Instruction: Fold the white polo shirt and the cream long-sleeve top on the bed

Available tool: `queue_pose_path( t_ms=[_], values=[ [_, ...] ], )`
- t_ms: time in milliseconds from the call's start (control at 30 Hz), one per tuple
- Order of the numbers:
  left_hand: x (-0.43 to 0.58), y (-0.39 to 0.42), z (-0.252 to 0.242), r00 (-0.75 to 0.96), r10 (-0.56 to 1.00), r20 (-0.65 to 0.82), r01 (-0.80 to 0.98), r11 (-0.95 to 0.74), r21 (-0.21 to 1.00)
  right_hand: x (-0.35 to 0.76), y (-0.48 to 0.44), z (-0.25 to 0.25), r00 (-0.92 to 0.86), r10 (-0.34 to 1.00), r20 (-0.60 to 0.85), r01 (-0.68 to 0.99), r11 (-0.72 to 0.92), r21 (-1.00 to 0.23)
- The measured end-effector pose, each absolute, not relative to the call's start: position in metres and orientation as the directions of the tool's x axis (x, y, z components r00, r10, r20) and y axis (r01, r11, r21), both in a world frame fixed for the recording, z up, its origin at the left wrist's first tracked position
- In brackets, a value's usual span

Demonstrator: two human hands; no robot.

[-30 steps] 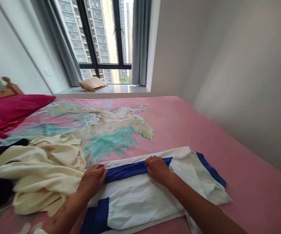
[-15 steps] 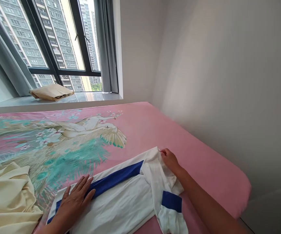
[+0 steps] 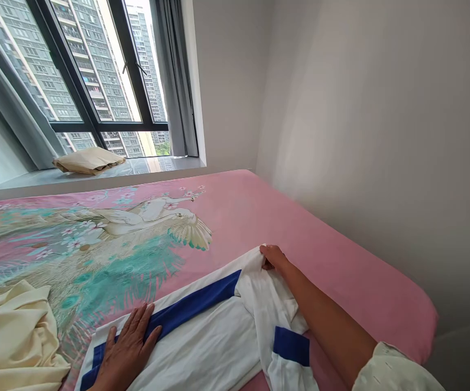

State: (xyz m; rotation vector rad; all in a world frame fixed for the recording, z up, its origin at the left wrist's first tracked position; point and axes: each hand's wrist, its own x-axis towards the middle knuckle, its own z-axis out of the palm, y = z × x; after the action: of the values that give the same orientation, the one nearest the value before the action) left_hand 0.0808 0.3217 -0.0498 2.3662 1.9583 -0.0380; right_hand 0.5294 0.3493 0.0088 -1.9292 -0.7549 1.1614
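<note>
A white long-sleeved top (image 3: 208,339) with a blue stripe lies folded lengthwise on the pink bed (image 3: 324,255). One sleeve with a blue band (image 3: 291,346) hangs toward the near side. My left hand (image 3: 126,345) rests flat on the garment's left end, fingers stretched across the blue stripe. At the far right corner of the garment, my right hand (image 3: 273,257) has its fingers pinched on the white fabric edge. The lower sides of the garment run out of the picture.
Cream cloth (image 3: 13,339) is bunched at the lower left of the bed. A beige folded bundle (image 3: 90,160) sits on the windowsill (image 3: 149,164). Grey curtains (image 3: 176,81) frame the window, and a plain wall (image 3: 361,136) borders the bed's right side.
My right hand has shifted slightly left and closed onto the corner of the white fabric. The left hand stays flat in about the same place. The view has tilted a little.
</note>
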Motion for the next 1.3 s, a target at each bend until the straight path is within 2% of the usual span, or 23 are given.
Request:
queue_pose_path(
  t_ms=[100,267,433,567,633,733,800,900,1033,1167,1233,1300],
  values=[
    [0.08,0.323,-0.054,0.188,0.981,-0.043,0.982,-0.186,0.039,0.532,0.343,0.003,0.433,0.768,-0.471,0.131,-0.571,-0.811],
    [0.08,0.325,-0.056,0.184,0.982,-0.049,0.983,-0.183,0.028,0.538,0.342,0.004,0.436,0.806,-0.401,0.219,-0.527,-0.821],
    [0.08,0.324,-0.055,0.175,0.983,-0.063,0.985,-0.174,0.014,0.543,0.357,0.005,0.393,0.812,-0.432,0.314,-0.56,-0.767],
    [0.08,0.323,-0.056,0.182,0.982,-0.047,0.983,-0.181,0.013,0.546,0.363,0.004,0.442,0.805,-0.396,0.408,-0.574,-0.711],
    [0.08,0.323,-0.056,0.18,0.983,-0.041,0.984,-0.18,0.004,0.544,0.361,0.005,0.491,0.812,-0.315,0.475,-0.552,-0.685],
    [0.08,0.323,-0.057,0.181,0.983,-0.042,0.983,-0.181,-0.003,0.536,0.353,0.008,0.507,0.856,-0.1,0.604,-0.436,-0.667],
    [0.081,0.323,-0.058,0.182,0.982,-0.04,0.983,-0.182,0.005,0.528,0.348,0.009,0.427,0.904,0.002,0.684,-0.322,-0.654],
    [0.083,0.323,-0.058,0.177,0.983,-0.044,0.984,-0.177,0.011,0.521,0.338,0.011,0.29,0.956,0.05,0.743,-0.192,-0.641],
    [0.085,0.331,-0.045,0.188,0.978,-0.092,0.982,-0.186,0.024,0.528,0.317,0.017,0.24,0.961,0.136,0.733,-0.088,-0.674],
    [0.105,0.334,-0.012,0.167,0.973,-0.159,0.984,-0.156,0.081,0.54,0.282,0.02,0.207,0.96,0.19,0.646,0.012,-0.763],
    [0.134,0.318,0.006,0.282,0.959,-0.038,0.947,-0.272,0.173,0.543,0.26,0.019,0.243,0.945,0.218,0.586,0.036,-0.81],
    [0.177,0.286,0.023,0.481,0.865,0.145,0.813,-0.502,0.296,0.543,0.237,0.016,0.326,0.913,0.246,0.524,0.042,-0.851]
  ],
)
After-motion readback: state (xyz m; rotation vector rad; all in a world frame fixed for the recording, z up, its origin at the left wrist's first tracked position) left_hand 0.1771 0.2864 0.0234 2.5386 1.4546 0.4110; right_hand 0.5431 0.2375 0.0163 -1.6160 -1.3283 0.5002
